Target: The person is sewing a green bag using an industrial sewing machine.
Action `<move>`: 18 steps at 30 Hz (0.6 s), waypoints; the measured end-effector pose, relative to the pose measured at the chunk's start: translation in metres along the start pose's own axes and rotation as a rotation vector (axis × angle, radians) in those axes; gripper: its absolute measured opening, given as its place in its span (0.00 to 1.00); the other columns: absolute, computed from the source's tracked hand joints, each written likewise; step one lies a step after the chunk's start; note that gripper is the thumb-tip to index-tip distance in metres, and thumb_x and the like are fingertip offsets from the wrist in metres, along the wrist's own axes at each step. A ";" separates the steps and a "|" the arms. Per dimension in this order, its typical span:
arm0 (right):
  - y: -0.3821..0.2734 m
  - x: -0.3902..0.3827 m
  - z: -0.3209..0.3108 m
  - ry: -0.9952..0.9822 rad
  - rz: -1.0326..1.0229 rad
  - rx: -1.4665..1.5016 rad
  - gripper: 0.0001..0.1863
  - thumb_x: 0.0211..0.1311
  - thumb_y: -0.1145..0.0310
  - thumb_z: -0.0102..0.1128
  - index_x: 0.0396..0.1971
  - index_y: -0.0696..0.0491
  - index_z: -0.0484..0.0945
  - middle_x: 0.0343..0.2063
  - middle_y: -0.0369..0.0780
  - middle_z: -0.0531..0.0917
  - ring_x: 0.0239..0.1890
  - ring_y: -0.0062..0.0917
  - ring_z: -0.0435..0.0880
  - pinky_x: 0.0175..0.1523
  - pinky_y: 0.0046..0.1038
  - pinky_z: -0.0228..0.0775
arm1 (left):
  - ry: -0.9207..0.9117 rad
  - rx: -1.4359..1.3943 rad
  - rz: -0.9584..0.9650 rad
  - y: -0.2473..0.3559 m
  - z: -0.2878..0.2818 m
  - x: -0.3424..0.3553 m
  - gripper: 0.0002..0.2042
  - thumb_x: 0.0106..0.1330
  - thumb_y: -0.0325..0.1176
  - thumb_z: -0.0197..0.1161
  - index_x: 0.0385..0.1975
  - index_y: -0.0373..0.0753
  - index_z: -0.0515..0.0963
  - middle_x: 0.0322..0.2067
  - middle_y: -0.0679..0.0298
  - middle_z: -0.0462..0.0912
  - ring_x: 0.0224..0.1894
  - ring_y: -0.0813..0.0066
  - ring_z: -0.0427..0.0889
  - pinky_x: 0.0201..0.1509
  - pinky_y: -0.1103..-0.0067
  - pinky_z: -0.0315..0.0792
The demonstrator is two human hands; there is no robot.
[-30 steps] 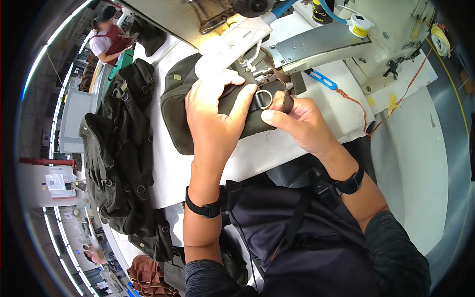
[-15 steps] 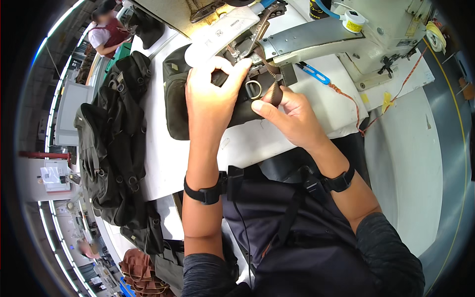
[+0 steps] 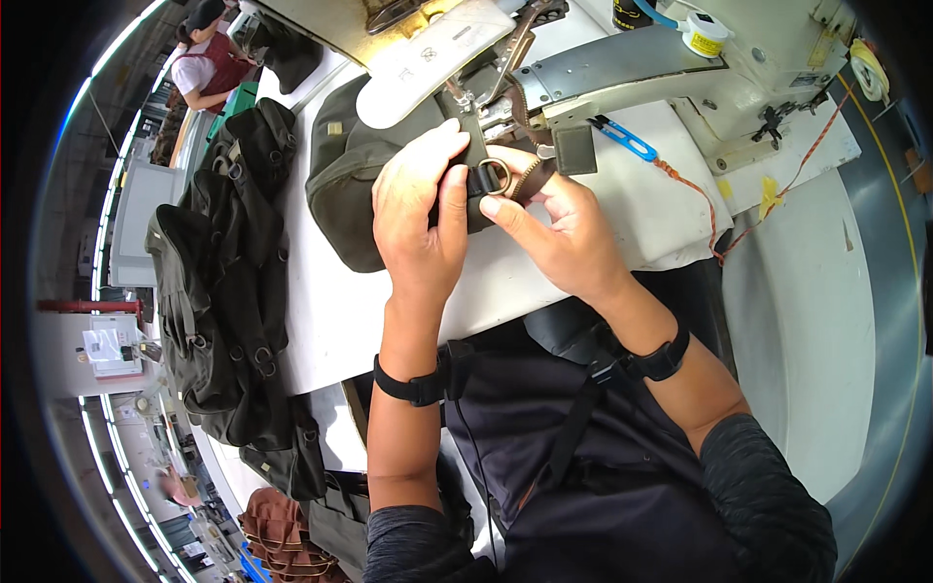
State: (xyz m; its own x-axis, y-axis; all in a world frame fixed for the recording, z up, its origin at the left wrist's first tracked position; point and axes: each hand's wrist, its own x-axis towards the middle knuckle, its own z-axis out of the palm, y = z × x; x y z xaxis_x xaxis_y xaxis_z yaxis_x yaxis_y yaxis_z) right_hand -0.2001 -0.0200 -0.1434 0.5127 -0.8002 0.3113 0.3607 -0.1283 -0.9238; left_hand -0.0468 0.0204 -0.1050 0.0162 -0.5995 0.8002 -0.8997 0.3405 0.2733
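**Olive bag at sewing machine, both hands on strap**

Olive bag (image 3: 355, 185) lies on white table (image 3: 321, 311), top edge pushed under sewing machine (image 3: 661, 73) arm, near needle. Left hand (image 3: 420, 219) flat over bag w/ fingers closed round black strap by metal D-ring (image 3: 493, 177). Right hand (image 3: 559, 238) pinches strap just right of ring, thumb + forefinger clamped. Blue clip (image 3: 622, 139) on table just right of the hands. Pile of dark finished bags (image 3: 228, 291) at left table edge, well apart.

Left hand (image 3: 420, 219) and right hand (image 3: 559, 238) close together, fingers curled (a pinching grip).
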 end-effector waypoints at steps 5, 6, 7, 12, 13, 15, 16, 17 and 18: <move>-0.008 0.001 0.007 0.028 0.037 0.266 0.23 0.70 0.74 0.63 0.63 0.63 0.74 0.35 0.29 0.80 0.40 0.11 0.77 0.51 0.19 0.73 | -0.092 0.010 0.077 0.003 -0.015 0.009 0.12 0.66 0.22 0.65 0.48 0.35 0.83 0.47 0.56 0.87 0.51 0.57 0.84 0.61 0.68 0.72; -0.012 0.002 0.004 0.011 0.090 0.404 0.23 0.71 0.74 0.62 0.63 0.63 0.74 0.36 0.28 0.80 0.41 0.11 0.77 0.52 0.19 0.72 | -0.120 0.036 0.050 0.008 -0.019 0.009 0.11 0.66 0.23 0.65 0.48 0.35 0.83 0.46 0.56 0.87 0.50 0.57 0.83 0.60 0.68 0.72; -0.015 0.002 0.002 -0.002 0.071 0.408 0.23 0.71 0.74 0.62 0.63 0.63 0.74 0.36 0.28 0.80 0.41 0.11 0.77 0.52 0.19 0.72 | -0.137 0.036 0.015 0.013 -0.020 0.010 0.11 0.66 0.24 0.65 0.48 0.35 0.83 0.46 0.56 0.87 0.49 0.56 0.83 0.59 0.67 0.71; -0.024 -0.001 -0.005 -0.028 0.148 0.513 0.21 0.72 0.75 0.60 0.62 0.62 0.75 0.42 0.31 0.82 0.48 0.13 0.79 0.59 0.22 0.73 | -0.125 0.097 0.042 0.023 -0.020 0.014 0.12 0.65 0.26 0.67 0.48 0.38 0.83 0.45 0.59 0.87 0.48 0.59 0.83 0.57 0.68 0.70; -0.024 -0.002 -0.004 -0.001 0.169 0.508 0.20 0.72 0.75 0.60 0.62 0.62 0.76 0.44 0.32 0.83 0.49 0.14 0.80 0.60 0.23 0.73 | -0.110 0.133 0.062 0.023 -0.018 0.014 0.11 0.64 0.26 0.68 0.47 0.39 0.83 0.44 0.62 0.87 0.48 0.61 0.83 0.57 0.69 0.70; -0.020 -0.001 -0.004 0.010 0.166 0.520 0.19 0.72 0.75 0.60 0.61 0.61 0.77 0.46 0.34 0.84 0.50 0.15 0.81 0.60 0.23 0.73 | -0.076 0.141 0.053 0.024 -0.015 0.012 0.11 0.63 0.27 0.69 0.46 0.40 0.84 0.44 0.63 0.87 0.49 0.62 0.83 0.57 0.69 0.69; -0.018 -0.002 -0.004 0.016 0.161 0.523 0.19 0.72 0.75 0.60 0.61 0.61 0.77 0.47 0.34 0.84 0.50 0.15 0.81 0.60 0.23 0.73 | -0.083 0.148 0.043 0.023 -0.014 0.011 0.11 0.63 0.27 0.69 0.46 0.40 0.84 0.44 0.63 0.87 0.49 0.62 0.83 0.57 0.69 0.69; -0.017 -0.002 -0.005 0.021 0.157 0.526 0.19 0.72 0.75 0.60 0.61 0.61 0.77 0.47 0.34 0.84 0.50 0.15 0.81 0.60 0.24 0.73 | -0.062 0.139 0.030 0.023 -0.014 0.010 0.11 0.62 0.28 0.70 0.45 0.40 0.84 0.44 0.64 0.87 0.49 0.62 0.83 0.58 0.69 0.69; -0.016 -0.003 -0.006 0.018 0.156 0.531 0.19 0.72 0.75 0.60 0.61 0.61 0.77 0.47 0.34 0.84 0.50 0.15 0.81 0.60 0.24 0.73 | -0.039 0.126 0.025 0.023 -0.014 0.009 0.12 0.61 0.28 0.71 0.44 0.40 0.84 0.44 0.64 0.88 0.49 0.62 0.83 0.58 0.69 0.69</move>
State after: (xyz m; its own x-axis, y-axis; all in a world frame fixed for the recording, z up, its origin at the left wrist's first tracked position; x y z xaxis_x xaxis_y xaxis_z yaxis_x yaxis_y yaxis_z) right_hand -0.2117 -0.0193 -0.1308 0.5799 -0.7965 0.1713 0.6270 0.3020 -0.7181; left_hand -0.0612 0.0327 -0.0846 -0.0217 -0.6205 0.7839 -0.9473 0.2633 0.1822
